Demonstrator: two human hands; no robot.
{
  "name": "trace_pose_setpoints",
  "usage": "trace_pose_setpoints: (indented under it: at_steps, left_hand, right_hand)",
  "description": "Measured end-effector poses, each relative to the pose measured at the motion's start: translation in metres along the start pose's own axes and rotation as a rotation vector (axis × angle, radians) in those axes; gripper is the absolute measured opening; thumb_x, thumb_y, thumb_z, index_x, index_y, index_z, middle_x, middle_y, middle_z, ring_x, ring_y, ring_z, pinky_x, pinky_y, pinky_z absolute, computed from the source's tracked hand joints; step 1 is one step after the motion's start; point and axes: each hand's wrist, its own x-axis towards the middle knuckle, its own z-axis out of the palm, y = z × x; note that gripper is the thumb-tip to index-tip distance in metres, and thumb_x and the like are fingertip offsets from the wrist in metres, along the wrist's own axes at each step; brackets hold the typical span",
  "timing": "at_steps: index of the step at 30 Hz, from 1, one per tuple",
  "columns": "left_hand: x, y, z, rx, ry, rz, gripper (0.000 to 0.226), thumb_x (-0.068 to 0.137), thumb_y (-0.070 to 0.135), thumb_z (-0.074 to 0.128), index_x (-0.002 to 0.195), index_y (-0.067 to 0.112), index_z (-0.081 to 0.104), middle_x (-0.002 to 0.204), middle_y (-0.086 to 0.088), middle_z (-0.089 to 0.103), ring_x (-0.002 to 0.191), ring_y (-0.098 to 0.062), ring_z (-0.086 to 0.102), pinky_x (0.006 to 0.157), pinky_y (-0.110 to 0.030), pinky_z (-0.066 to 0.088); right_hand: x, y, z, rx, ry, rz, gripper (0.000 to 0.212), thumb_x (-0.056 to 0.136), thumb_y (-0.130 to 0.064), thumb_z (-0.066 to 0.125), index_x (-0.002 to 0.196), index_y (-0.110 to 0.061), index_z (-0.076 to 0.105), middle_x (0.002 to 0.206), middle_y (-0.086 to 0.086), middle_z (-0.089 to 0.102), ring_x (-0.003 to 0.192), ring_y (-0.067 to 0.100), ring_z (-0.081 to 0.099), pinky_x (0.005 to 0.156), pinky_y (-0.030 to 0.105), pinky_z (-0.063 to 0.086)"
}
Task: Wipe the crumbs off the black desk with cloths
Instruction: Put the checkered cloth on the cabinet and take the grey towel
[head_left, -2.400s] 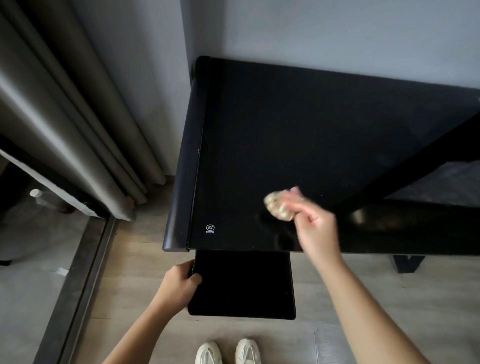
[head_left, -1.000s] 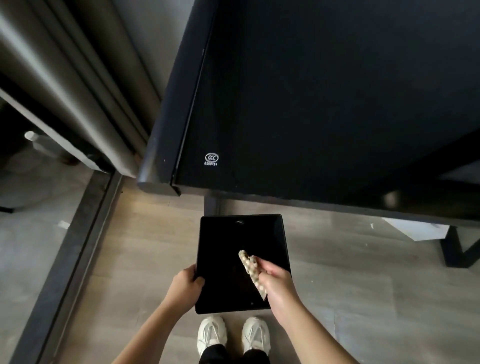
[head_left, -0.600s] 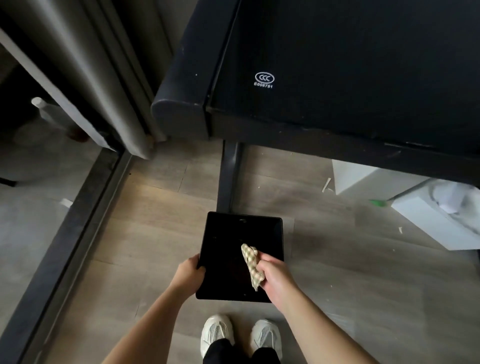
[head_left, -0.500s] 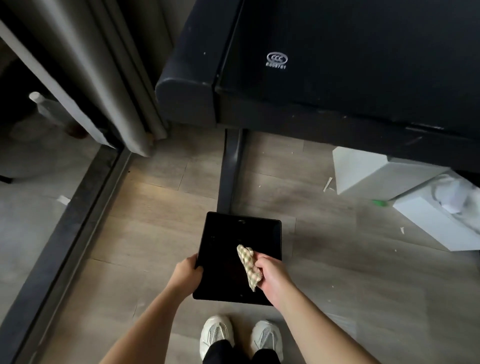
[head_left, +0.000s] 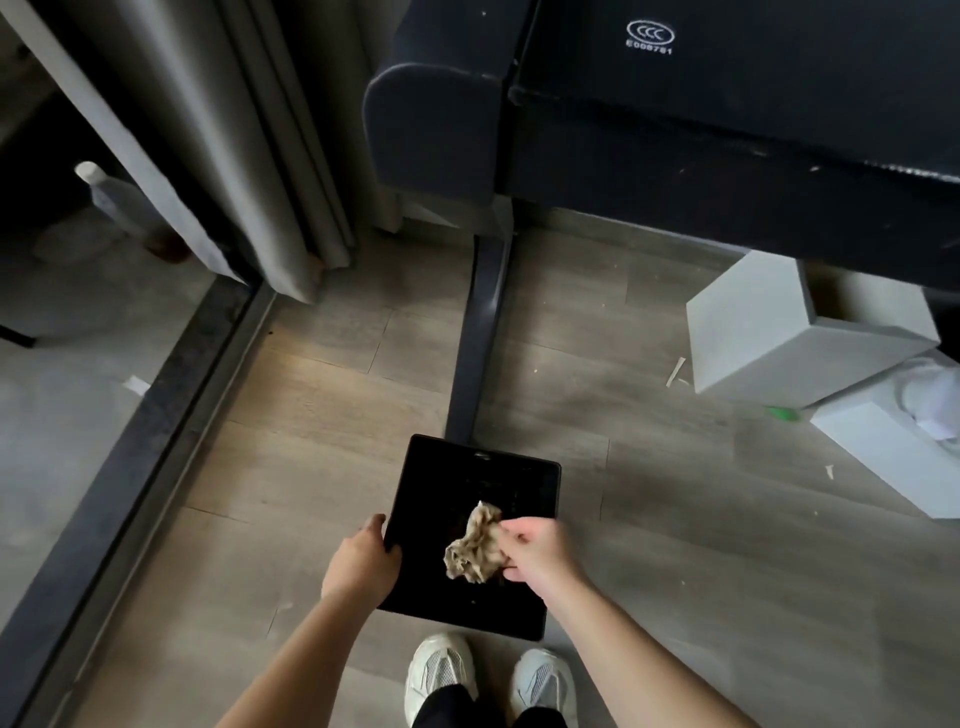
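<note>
Curtains (head_left: 249, 130) are seen at the upper left. At lower centre, a black tray (head_left: 467, 478) is gripped at its left edge by the left hand (head_left: 361, 564), fingers curled round the rim. Over the tray, a beige cloth (head_left: 475, 545) is pinched by the right hand (head_left: 537, 553). The black bench (head_left: 727, 78) fills the upper right, well apart from the cloth; white boxes (head_left: 769, 332) are seen beneath it.
</note>
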Motion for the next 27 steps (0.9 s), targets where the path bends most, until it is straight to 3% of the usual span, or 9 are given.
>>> trace_pose_setpoints:
  at_steps: [2, 4, 7, 10, 14, 20, 24, 27]
  left_hand:
    - [-0.006, 0.001, -0.004, 0.008, 0.077, -0.026, 0.053, 0.089, 0.022, 0.05, 0.141, 0.015, 0.04, 0.129, -0.012, 0.054, 0.115, -0.031, 0.054, 0.089, -0.039, 0.046]
    - [-0.016, 0.006, -0.005, -0.013, 0.15, 0.058, 0.052, 0.086, 0.021, 0.054, 0.138, 0.018, 0.044, 0.126, -0.009, 0.053, 0.113, -0.027, 0.053, 0.088, -0.04, 0.048]
    - [-0.035, 0.016, -0.01, -0.132, 0.21, 0.218, 0.047, 0.084, 0.019, 0.063, 0.13, 0.016, 0.055, 0.119, -0.006, 0.054, 0.107, -0.025, 0.056, 0.086, -0.035, 0.049]
    - [-0.053, 0.026, -0.015, -0.135, 0.273, 0.332, 0.042, 0.082, 0.017, 0.068, 0.123, 0.014, 0.061, 0.118, 0.0, 0.055, 0.107, -0.021, 0.055, 0.09, -0.032, 0.047]
    - [-0.085, 0.05, -0.041, -0.221, 0.256, 0.347, 0.037, 0.084, 0.011, 0.066, 0.121, 0.012, 0.062, 0.114, 0.002, 0.056, 0.104, -0.017, 0.058, 0.086, -0.02, 0.041]
    - [-0.186, 0.111, -0.137, -0.344, 0.259, 0.388, 0.032, 0.089, 0.012, 0.061, 0.121, 0.019, 0.062, 0.111, 0.009, 0.056, 0.1, -0.004, 0.055, 0.079, -0.019, 0.043]
    - [-0.291, 0.167, -0.21, -0.343, 0.153, 0.486, 0.03, 0.092, 0.011, 0.055, 0.12, 0.021, 0.061, 0.114, 0.011, 0.055, 0.108, -0.003, 0.054, 0.085, -0.025, 0.051]
    - [-0.364, 0.208, -0.249, -0.355, 0.069, 0.598, 0.028, 0.094, 0.009, 0.053, 0.115, 0.025, 0.061, 0.112, 0.014, 0.057, 0.104, 0.005, 0.054, 0.079, -0.009, 0.046]
  right_hand:
    - [-0.01, -0.006, 0.003, -0.028, 0.003, -0.048, 0.009, 0.088, -0.016, 0.069, 0.086, -0.025, 0.072, 0.084, 0.005, 0.073, 0.073, 0.022, 0.071, 0.063, 0.038, 0.061]
    - [-0.016, -0.01, 0.003, -0.023, 0.05, -0.116, 0.015, 0.085, -0.016, 0.069, 0.077, -0.029, 0.069, 0.078, 0.002, 0.073, 0.069, 0.02, 0.071, 0.065, 0.039, 0.061]
    - [-0.026, -0.026, 0.003, 0.0, 0.025, -0.142, 0.012, 0.086, -0.008, 0.068, 0.083, -0.019, 0.066, 0.074, 0.003, 0.07, 0.052, 0.013, 0.066, 0.05, 0.026, 0.054]
    - [-0.04, -0.037, -0.002, -0.037, 0.013, -0.196, 0.008, 0.083, -0.009, 0.069, 0.08, -0.016, 0.066, 0.067, 0.004, 0.069, 0.05, 0.015, 0.065, 0.05, 0.028, 0.054]
    - [-0.082, -0.061, -0.025, -0.027, 0.059, -0.266, 0.012, 0.084, -0.009, 0.069, 0.078, -0.02, 0.069, 0.064, 0.001, 0.068, 0.052, 0.015, 0.064, 0.06, 0.038, 0.058]
    - [-0.211, -0.101, -0.095, -0.019, 0.176, -0.394, 0.011, 0.086, -0.009, 0.07, 0.09, -0.019, 0.072, 0.071, -0.003, 0.071, 0.063, 0.01, 0.068, 0.066, 0.034, 0.057]
    - [-0.332, -0.12, -0.162, -0.096, 0.33, -0.466, 0.017, 0.082, -0.008, 0.074, 0.092, -0.021, 0.075, 0.075, -0.018, 0.07, 0.073, -0.004, 0.066, 0.068, 0.017, 0.052]
    - [-0.411, -0.121, -0.213, -0.037, 0.469, -0.476, 0.021, 0.08, -0.005, 0.076, 0.092, -0.022, 0.075, 0.08, -0.02, 0.071, 0.075, -0.003, 0.066, 0.069, 0.015, 0.052]
